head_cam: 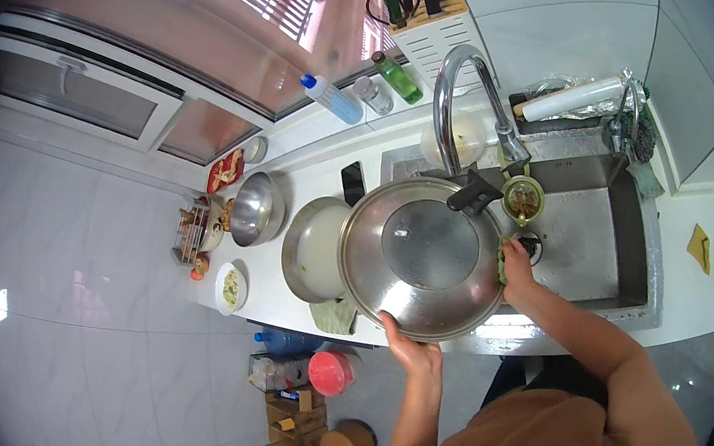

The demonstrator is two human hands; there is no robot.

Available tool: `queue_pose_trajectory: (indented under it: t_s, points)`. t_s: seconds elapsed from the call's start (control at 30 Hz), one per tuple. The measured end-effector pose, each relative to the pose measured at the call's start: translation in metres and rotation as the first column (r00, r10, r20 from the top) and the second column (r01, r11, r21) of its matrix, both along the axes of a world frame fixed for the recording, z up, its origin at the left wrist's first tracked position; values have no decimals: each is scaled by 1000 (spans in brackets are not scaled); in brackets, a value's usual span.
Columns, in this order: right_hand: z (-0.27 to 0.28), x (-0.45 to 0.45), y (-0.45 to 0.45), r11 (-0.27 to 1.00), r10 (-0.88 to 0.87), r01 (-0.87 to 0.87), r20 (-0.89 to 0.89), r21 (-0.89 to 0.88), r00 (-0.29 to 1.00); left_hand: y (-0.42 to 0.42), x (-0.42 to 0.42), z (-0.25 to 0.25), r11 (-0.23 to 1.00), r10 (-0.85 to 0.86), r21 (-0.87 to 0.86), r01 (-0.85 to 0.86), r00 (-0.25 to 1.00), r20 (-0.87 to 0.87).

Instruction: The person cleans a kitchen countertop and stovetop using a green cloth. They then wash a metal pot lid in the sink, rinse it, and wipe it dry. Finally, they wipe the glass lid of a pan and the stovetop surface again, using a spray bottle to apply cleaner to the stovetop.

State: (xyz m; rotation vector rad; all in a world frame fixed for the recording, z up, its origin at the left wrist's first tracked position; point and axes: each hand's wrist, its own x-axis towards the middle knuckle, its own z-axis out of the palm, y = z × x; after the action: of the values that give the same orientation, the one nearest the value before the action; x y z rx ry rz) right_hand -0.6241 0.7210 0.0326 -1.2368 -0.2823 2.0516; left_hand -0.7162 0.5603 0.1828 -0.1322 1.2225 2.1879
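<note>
A large stainless steel lid (360,251) with a glass centre and a black knob (476,192) is tilted over the left part of the sink. My left hand (410,352) grips its near rim, thumb on top. With my right hand (519,271) I press a green scrubbing cloth (503,261) against the lid's right edge. Left of the lid, partly covered by it, a wide metal pan (295,269) holds cloudy whitish liquid. The steel sink (587,236) lies to the right, with a green strainer (522,201) hanging below the chrome faucet (445,98).
On the left counter are a metal bowl (258,210), a white bowl of food (229,288), a phone (353,183) and a green cloth (332,316). Bottles (334,100) and a knife block (439,41) stand by the window. A yellow cloth (699,248) lies right of the sink.
</note>
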Motion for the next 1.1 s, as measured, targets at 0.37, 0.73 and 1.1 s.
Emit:
queue_pose_trajectory:
  t_s: [0.37,0.73,1.1]
  points:
    - [1,6,150,414,639,-819,513,398,573,-23,-111,-8,901,-429,-22,434,897,104]
    - [61,-15,165,70,620,-816,616,574,487,-6,-89,-35,845,-373,-410,343,928,8]
    - [-36,60,29,737,90,-289,334,612,938,-5,-68,-43,952,-190,-259,166,979,-74]
